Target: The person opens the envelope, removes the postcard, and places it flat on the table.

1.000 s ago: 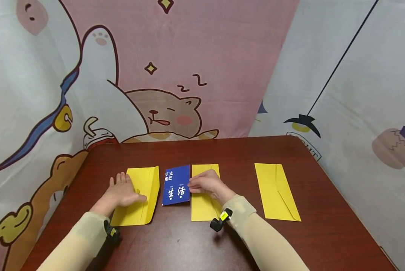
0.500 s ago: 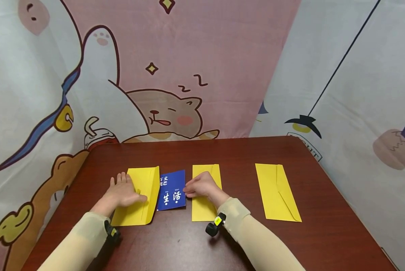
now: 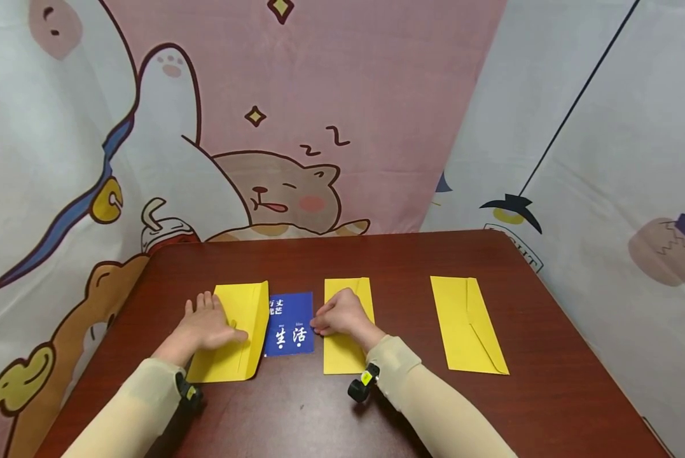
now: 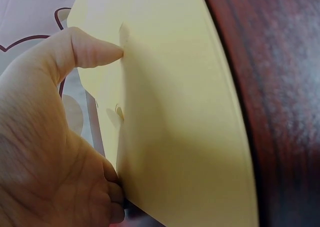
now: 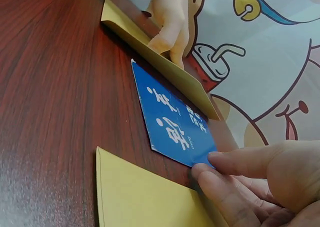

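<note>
My left hand [image 3: 206, 323] rests on the left yellow envelope [image 3: 243, 324], its fingers extended and its thumb touching the paper. The envelope's right-hand side stands raised off the table, as the right wrist view shows. Beside it lies a blue card [image 3: 292, 323] with white characters, its left edge partly hidden by the raised yellow paper in the head view. Whether the card is inside the envelope I cannot tell. Between thumb and fingers, my right hand [image 3: 342, 313] pinches the card's right edge. That hand hovers over the middle yellow envelope [image 3: 342, 359] and partly covers it.
A third yellow envelope [image 3: 469, 324] lies farther right on the dark red-brown table [image 3: 296, 413]. Behind the table hangs a cartoon-printed cloth [image 3: 376, 127], close to its far edge.
The right hand has moved left and a little nearer, bringing the blue card up against the left envelope and down flatter. My left hand has stayed in place.
</note>
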Tool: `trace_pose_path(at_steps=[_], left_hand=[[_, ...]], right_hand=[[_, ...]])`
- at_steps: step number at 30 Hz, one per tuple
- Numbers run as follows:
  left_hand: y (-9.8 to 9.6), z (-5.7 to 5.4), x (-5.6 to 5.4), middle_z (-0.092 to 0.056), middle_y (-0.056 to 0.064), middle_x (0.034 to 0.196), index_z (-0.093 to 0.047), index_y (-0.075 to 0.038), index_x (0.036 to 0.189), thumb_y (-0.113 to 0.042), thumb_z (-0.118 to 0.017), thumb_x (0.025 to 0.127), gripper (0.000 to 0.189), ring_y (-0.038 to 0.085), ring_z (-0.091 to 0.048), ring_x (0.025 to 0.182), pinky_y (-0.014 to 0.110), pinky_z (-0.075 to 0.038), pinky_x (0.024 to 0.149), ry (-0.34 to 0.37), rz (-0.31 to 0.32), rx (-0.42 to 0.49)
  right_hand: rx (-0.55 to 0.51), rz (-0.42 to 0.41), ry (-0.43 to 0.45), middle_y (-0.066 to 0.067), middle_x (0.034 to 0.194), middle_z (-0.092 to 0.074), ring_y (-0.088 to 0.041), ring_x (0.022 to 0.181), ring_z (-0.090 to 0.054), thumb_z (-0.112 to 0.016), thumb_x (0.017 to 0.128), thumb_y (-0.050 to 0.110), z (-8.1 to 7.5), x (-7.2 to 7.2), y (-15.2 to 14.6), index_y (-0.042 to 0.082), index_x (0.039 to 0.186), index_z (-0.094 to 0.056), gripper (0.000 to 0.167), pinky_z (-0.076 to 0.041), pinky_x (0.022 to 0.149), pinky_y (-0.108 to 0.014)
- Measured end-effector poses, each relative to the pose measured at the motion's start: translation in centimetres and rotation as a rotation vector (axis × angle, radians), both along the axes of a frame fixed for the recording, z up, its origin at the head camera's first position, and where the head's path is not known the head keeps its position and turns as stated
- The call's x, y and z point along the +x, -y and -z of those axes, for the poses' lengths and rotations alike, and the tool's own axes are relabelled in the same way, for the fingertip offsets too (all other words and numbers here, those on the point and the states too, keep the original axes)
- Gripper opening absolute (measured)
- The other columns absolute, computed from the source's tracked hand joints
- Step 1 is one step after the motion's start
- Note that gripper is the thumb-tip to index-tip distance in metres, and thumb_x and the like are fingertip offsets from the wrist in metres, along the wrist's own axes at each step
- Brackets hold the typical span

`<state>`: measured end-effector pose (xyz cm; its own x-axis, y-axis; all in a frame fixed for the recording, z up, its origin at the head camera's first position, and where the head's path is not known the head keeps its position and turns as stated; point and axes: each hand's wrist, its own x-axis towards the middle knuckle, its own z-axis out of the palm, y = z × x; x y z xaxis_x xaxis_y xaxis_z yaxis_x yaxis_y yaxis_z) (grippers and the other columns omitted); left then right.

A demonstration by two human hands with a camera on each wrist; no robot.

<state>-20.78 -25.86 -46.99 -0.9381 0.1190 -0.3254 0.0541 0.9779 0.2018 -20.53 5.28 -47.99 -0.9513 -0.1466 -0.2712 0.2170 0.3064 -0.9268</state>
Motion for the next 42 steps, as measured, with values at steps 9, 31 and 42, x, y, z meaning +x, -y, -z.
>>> trace_pose_path(at_steps=[9,31,42], left_hand=[[0.2,0.3,0.0,-0.004,0.05,0.16,-0.009,0.028,0.153,-0.064,-0.074,0.08,0.134,0.066,-0.005,0.15,0.075,0.001,0.119,0.003,-0.009,0.013],[-4.3,-2.4,0.4,-0.002,0.029,0.173,-0.004,0.01,0.165,-0.065,-0.072,0.089,0.126,0.047,0.002,0.159,0.069,0.002,0.122,-0.259,0.216,0.168],[-9.4,-2.8,0.5,-0.005,0.022,0.174,-0.006,0.005,0.167,-0.079,-0.07,0.082,0.135,0.04,0.0,0.161,0.065,0.0,0.125,-0.327,0.374,0.137]], right_hand=[[0.072,-0.018,-0.074,-0.012,0.075,-0.075,-0.026,0.07,-0.078,-0.089,0.082,-0.001,-0.8,0.1,-0.5,-0.006,0.09,-0.08,0.014,-0.063,0.063,-0.033],[0.206,-0.085,-0.438,-0.013,0.113,-0.077,-0.024,0.099,-0.075,-0.081,0.094,0.017,-1.4,1.2,-6.5,-0.004,0.123,-0.076,0.036,-0.062,0.085,-0.04],[0.386,-0.141,-0.501,-0.015,0.137,-0.069,-0.036,0.128,-0.064,-0.081,0.096,0.025,-1.6,1.9,-8.9,-0.002,0.138,-0.067,0.052,-0.053,0.104,-0.051]])
